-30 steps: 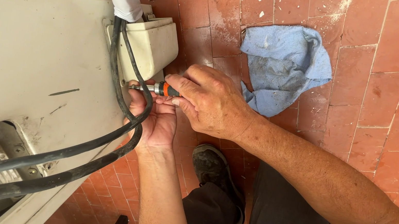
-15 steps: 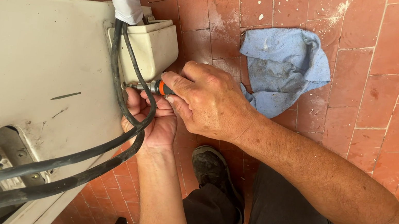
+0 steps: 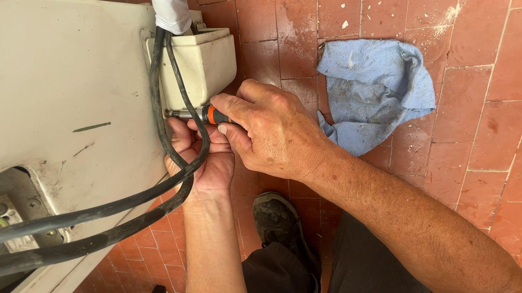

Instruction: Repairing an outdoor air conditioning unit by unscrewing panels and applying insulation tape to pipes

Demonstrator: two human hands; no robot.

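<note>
Since half a second ago, barely shifted: right hand (image 3: 273, 131) still wrapped around the orange-and-black screwdriver (image 3: 201, 115), tip still at the cream housing (image 3: 52, 83) edge, at 9 o'clock from the knuckles. Left hand (image 3: 201, 158) still cupped below at 6 o'clock, loosely curled by the two black cables (image 3: 171, 154); whether gripping them, cannot tell. Counted: one screwdriver, two cables, one blue rag (image 3: 374, 91) at 2 o'clock on the red tile floor (image 3: 514, 134).

We have one head view only, looking steeply down, close over both hands at the cream unit (image 3: 44, 89); red tiled floor (image 3: 519, 101) beyond.
</note>
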